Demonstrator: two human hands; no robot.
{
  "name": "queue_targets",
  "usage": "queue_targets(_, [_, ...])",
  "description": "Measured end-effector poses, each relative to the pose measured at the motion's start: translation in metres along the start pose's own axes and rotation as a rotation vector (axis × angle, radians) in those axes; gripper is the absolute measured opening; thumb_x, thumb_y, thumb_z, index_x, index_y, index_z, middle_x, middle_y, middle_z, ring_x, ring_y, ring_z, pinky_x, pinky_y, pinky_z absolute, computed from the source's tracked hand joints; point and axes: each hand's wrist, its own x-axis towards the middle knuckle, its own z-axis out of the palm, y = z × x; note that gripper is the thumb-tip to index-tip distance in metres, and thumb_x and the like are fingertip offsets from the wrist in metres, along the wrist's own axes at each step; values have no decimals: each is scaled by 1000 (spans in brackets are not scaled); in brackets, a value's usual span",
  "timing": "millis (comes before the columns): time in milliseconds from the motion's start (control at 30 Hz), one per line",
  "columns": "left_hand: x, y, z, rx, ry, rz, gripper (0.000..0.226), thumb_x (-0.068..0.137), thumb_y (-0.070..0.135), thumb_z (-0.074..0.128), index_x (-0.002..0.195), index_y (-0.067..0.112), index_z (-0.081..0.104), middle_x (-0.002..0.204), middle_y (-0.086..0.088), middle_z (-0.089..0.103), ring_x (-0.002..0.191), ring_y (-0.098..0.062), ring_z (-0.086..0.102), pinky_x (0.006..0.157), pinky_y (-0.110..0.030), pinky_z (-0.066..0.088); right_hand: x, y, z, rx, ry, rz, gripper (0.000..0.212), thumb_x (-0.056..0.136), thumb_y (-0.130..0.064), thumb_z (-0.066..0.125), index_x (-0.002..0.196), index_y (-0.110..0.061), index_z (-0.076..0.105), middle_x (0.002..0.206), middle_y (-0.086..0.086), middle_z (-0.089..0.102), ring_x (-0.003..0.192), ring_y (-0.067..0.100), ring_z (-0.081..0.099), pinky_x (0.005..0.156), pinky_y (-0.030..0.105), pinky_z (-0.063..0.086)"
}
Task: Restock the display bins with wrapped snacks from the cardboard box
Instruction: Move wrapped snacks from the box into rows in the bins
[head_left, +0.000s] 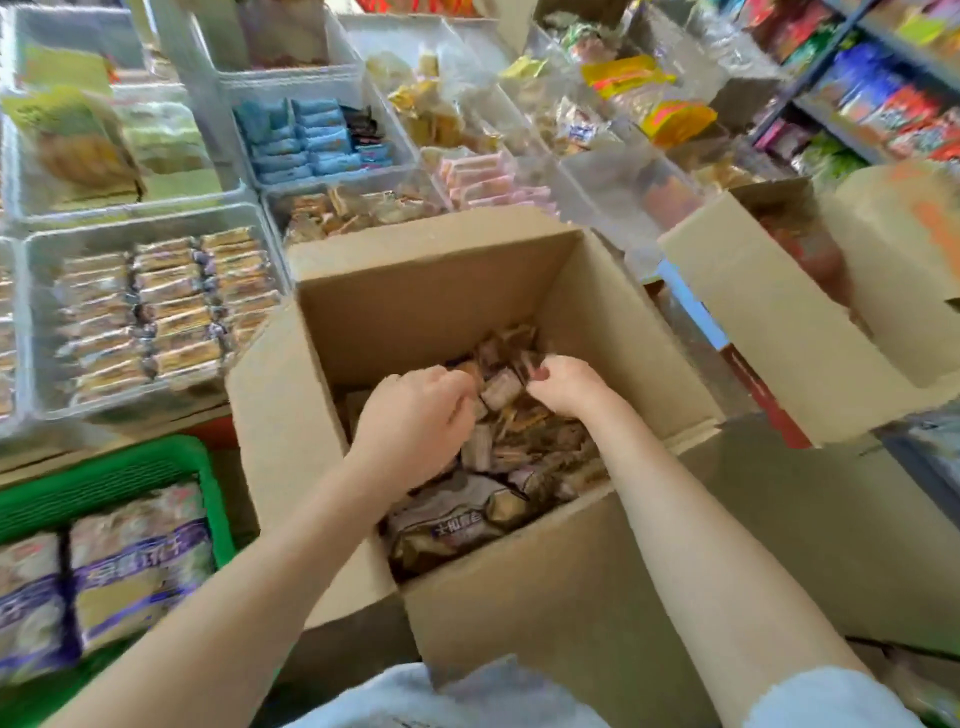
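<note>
Hands reached into the cardboard box (519, 587): left hand (410, 421) and right hand (563, 384), apart, each gathered wrapped snacks (498, 389); restocking looked unfinished.

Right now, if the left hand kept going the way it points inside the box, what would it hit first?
Probably the wrapped snacks just beyond its fingers, then the cardboard box far wall; depth is unclear.

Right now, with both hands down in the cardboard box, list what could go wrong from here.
1. Both the left hand and right hand are gathering loose wrapped snacks; an overfull handful may spill on the way out of the cardboard box.
2. The clear bin of bars beside the box already looks packed, so extra pieces could slide off.
3. Neighbouring bins hold different snacks, so strays could get mixed in.
</note>
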Motion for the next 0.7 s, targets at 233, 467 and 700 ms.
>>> queue_targets(233, [4,-8,19,275,-284,-208,28,103,34,42,116,23,64,111,3,66,99,-19,63,77,-32,50,49,39,13,-331,-318,25,38,96,-20,54,128,-2,60,101,10,57,87,27,57,93,40,50])
queue_targets(467, [7,-4,31,268,-391,-302,30,104,34,40,113,21,66,100,4,65,90,-17,63,76,-34,56,57,53,35,-495,-354,22,39,96,-13,52,134,-8,58,135,12,56,120,29,56,101,39,48])
queue_targets(700, [5,-5,29,246,-355,-355,28,104,34,43,115,24,67,99,5,67,87,-15,64,76,-36,59,50,39,26,-525,-159,-78,37,93,-2,53,129,-10,58,120,9,60,98,27,57,76,35,47])
